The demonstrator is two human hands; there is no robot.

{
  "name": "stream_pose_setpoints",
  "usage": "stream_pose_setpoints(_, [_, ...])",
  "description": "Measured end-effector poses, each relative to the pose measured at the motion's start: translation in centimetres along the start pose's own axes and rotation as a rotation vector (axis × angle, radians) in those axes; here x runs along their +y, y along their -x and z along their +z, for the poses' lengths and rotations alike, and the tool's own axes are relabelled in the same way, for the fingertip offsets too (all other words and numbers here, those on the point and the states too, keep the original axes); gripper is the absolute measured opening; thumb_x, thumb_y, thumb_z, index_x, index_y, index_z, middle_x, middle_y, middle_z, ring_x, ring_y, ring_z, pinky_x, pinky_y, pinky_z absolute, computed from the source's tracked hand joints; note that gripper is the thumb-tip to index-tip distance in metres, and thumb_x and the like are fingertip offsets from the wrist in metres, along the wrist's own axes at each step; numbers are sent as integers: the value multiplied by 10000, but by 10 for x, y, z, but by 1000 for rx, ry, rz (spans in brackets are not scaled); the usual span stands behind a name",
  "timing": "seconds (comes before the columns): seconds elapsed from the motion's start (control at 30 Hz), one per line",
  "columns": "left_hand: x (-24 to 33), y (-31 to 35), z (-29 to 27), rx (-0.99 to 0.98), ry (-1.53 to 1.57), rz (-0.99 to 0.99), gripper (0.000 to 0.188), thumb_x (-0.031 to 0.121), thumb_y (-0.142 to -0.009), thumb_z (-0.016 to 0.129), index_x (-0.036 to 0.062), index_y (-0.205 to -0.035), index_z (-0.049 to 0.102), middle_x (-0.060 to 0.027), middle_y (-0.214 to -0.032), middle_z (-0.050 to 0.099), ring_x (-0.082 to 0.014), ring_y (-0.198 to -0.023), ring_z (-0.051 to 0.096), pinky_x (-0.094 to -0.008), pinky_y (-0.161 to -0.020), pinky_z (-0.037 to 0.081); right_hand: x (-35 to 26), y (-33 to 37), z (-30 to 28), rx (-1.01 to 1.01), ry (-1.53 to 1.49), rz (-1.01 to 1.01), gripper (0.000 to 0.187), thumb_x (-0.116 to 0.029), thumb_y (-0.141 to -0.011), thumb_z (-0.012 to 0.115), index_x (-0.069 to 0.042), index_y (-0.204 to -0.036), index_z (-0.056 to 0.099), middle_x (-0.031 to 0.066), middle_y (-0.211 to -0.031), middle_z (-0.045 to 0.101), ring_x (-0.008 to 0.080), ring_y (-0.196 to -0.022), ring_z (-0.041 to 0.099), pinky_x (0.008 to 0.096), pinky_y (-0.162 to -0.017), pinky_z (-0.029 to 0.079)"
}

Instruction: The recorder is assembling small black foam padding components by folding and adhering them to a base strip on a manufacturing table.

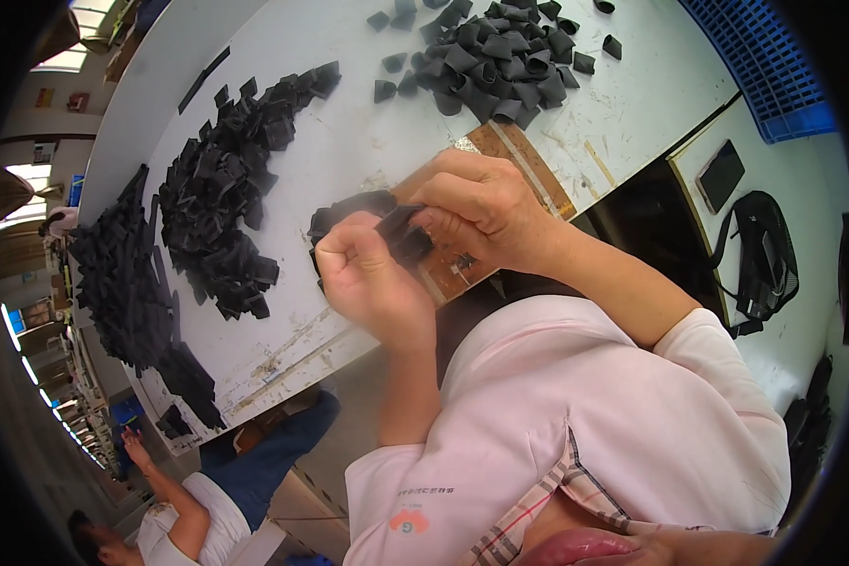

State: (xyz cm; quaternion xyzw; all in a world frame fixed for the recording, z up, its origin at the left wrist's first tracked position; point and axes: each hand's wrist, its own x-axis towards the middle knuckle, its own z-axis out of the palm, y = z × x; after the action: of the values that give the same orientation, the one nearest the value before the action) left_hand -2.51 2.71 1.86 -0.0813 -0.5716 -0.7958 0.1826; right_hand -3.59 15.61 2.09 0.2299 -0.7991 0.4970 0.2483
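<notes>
My left hand [373,278] and my right hand [491,208] are close together over a brown board [528,174] at the table's near edge. Both are closed on one small black strip-like piece [401,224], whose material I cannot make out. My right thumb and fingers pinch its right end; the left fingers curl around its other side and partly hide it. More black pieces [354,206] lie just behind my left hand. Beyond the board is a heap of black folded loops [500,57]. To the left are a pile of short black pieces [212,203] and a mass of longer black strips [123,274].
A blue plastic crate [769,71] stands at the far right. A side surface there holds a phone [722,176] and a black mesh bag [764,255]. Another person [198,509] sits at the lower left, beyond the worn white table's [302,283] edge.
</notes>
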Motion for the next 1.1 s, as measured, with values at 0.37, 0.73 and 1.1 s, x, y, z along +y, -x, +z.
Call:
stream_pose_setpoints(0.37, [-5, 0, -7, 11, 89, -73, 121, 108, -899, 447, -5, -885, 488, -79, -875, 535, -107, -803, 512, -232, -744, 421, 1, -8, 2, -20, 43, -14, 179, -144, -723, 630, -47, -676, 488, 60, -647, 466, 244, -571, 491, 339, -482, 391])
stream_pose_setpoints(0.73, [6, -20, -7, -284, -426, 47, 148, 52, -791, 584, -24, -918, 579, -98, -902, 568, -158, -833, 537, -258, -739, 421, -1, -2, -6, -110, -3, 114, 135, -147, -732, 622, -52, -736, 526, 55, -666, 485, 234, -593, 515, 326, -488, 404])
stream_pose_setpoints(1.1, [-10, -21, -12, -241, -433, 223, 62, 45, -789, 590, -9, -819, 584, -75, -763, 586, -146, -667, 540, -236, -604, 433, -4, -9, 0, -25, 145, -61, 93, -43, -713, 607, -54, -791, 558, 50, -682, 508, 216, -585, 492, 303, -477, 389])
